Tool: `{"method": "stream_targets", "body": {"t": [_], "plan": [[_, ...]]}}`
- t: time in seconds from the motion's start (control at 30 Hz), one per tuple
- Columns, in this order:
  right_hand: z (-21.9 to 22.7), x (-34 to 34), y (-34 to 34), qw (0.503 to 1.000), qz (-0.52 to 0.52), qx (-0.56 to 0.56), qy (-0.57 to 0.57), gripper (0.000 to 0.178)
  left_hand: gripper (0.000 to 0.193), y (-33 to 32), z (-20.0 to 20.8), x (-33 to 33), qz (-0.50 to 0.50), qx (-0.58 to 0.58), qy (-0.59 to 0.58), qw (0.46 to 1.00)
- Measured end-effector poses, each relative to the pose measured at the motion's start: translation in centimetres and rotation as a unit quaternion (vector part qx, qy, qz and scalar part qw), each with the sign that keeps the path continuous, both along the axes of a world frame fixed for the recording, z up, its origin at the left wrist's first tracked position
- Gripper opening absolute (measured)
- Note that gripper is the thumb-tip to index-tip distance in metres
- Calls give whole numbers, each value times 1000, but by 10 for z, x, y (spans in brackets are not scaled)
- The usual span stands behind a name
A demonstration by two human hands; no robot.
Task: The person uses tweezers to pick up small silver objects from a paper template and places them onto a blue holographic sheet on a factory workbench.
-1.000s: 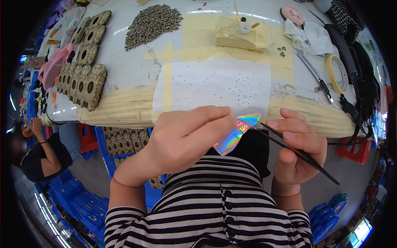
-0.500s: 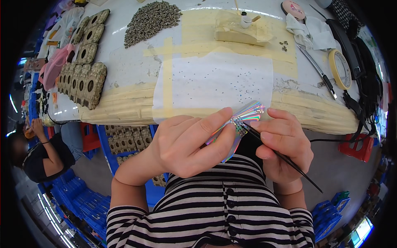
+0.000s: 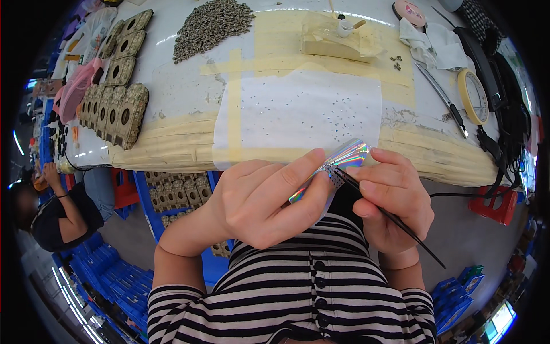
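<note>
Above my lap, at the table's near edge, my left hand (image 3: pixel 269 200) pinches a shiny rainbow-coloured, fan-shaped piece (image 3: pixel 347 155) between thumb and fingers. Small dark dots cover part of it beside the fingertips. My right hand (image 3: pixel 395 198) grips a slim black pointed tool (image 3: pixel 413 239). The tool's tip meets the dotted part of the shiny piece; whether it is tweezers or a brush I cannot tell. Just beyond both hands lies a white sheet (image 3: pixel 286 109), scattered with tiny glittering bits.
A pile of small grey-brown pieces (image 3: pixel 211 30) sits far left of centre. Patterned holders with round holes (image 3: pixel 117 114) stand at the left. A small bottle (image 3: pixel 345 26) rests on a taped block (image 3: pixel 332 49). A knife (image 3: pixel 444 97) and tape roll (image 3: pixel 473 97) lie right. Another person (image 3: pixel 63 212) sits left.
The shiny piece has tilted slightly in my left hand, so its lower part catches less light. Both hands have stayed nearly in place, with the tool's tip still at the piece.
</note>
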State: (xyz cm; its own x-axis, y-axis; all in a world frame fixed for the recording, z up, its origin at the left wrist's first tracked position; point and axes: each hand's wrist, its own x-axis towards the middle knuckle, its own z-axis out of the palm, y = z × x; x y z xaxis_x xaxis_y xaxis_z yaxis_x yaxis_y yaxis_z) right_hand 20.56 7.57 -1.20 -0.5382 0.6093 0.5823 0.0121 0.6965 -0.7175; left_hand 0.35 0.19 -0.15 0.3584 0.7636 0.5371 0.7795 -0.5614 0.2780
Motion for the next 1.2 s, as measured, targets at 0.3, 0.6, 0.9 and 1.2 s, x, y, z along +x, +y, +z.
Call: {"method": "stream_targets", "body": {"t": [0.3,0.6,0.9,1.2], "plan": [[-1,0,-1,1000,-3,4,3,29,26,1,0,0,-2,1,4,1000],[-9,3,0,996,-6,-67,63,21,27,0,1,0,-4,0,3,1000],[-10,6,2,989,-19,-114,95,18,27,0,-1,1,-2,12,6,1000],[-3,2,-3,999,-16,-43,24,24,27,0,1,1,-1,-3,5,1000]]}}
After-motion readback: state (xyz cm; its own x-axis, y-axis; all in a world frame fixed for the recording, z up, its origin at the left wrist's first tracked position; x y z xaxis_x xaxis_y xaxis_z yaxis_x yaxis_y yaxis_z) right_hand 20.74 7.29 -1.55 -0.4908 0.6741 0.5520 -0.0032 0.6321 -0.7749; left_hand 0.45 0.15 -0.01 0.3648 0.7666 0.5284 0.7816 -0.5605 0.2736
